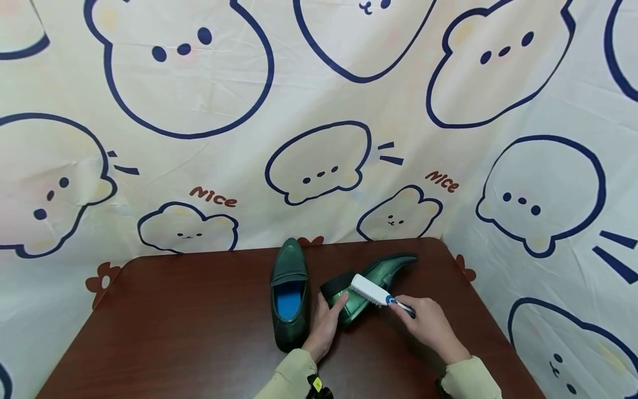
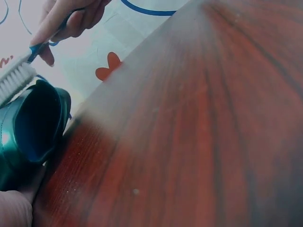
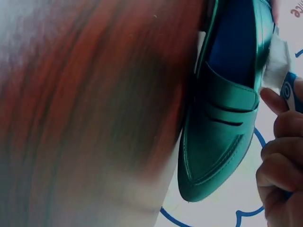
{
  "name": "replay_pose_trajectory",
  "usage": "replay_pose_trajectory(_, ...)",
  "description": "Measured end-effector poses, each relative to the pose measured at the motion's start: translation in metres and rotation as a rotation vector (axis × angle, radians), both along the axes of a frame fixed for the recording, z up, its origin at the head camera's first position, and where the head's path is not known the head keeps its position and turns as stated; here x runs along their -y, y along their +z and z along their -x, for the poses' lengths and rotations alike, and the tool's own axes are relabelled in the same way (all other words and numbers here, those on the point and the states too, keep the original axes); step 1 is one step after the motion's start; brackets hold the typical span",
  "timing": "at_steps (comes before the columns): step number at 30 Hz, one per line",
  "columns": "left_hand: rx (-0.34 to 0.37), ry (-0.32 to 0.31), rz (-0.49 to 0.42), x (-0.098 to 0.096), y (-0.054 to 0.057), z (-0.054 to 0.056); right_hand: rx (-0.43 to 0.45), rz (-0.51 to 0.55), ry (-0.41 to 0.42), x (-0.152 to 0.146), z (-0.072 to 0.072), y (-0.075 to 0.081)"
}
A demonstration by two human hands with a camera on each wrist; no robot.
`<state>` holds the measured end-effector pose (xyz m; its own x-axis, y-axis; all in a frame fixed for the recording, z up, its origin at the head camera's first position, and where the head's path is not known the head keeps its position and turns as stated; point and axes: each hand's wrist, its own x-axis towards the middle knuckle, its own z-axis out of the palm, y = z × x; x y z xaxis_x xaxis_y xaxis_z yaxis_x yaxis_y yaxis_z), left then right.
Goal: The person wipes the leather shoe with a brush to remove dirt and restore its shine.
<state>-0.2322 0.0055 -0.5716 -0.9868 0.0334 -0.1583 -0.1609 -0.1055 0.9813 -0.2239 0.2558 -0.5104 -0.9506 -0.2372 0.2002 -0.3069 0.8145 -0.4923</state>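
Observation:
A green loafer (image 1: 395,268) lies tipped on its side, toe toward the table's far right. My left hand (image 1: 324,326) holds it at the heel end, thumb against the side. In my right hand (image 1: 427,322) is a white and blue brush (image 1: 369,288) gripped by its handle, bristles down at the loafer's upturned side. In the right wrist view the loafer (image 3: 215,151) shows its strap and blue lining, with the brush (image 3: 275,61) along one side. The left wrist view shows the white bristles (image 2: 16,84) close over the shoe's opening edge.
The matching green loafer (image 1: 289,264) with a blue insole stands upright to the left of my left hand, toe pointing away. Both shoes are on a dark brown wooden table (image 1: 199,327). A cartoon-printed cloth (image 1: 239,160) hangs behind and beside it.

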Motion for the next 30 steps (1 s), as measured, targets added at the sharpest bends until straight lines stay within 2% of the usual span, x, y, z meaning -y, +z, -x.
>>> replay_pose_trajectory(4,0.002,0.000,-0.010,0.002,-0.001,-0.001,-0.053,-0.028,-0.030,-0.001,0.001,-0.003)
replay_pose_trajectory(9,0.000,-0.029,0.003,0.004,-0.001,-0.002,-0.208,-0.097,-0.148,-0.010,0.007,-0.003)
replay_pose_trajectory(12,-0.005,-0.035,0.013,0.003,0.001,-0.002,-0.269,-0.117,-0.204,-0.016,0.010,-0.003)
replay_pose_trajectory(16,-0.012,-0.033,0.004,0.000,0.001,0.000,-0.279,-0.113,-0.230,-0.019,0.012,-0.003)
replay_pose_trajectory(23,0.002,-0.030,-0.006,0.004,-0.001,-0.001,-0.338,-0.133,-0.218,-0.012,0.010,-0.004)
replay_pose_trajectory(30,-0.004,-0.039,-0.007,0.002,0.000,-0.001,-0.294,-0.119,-0.236,-0.011,0.008,-0.002)
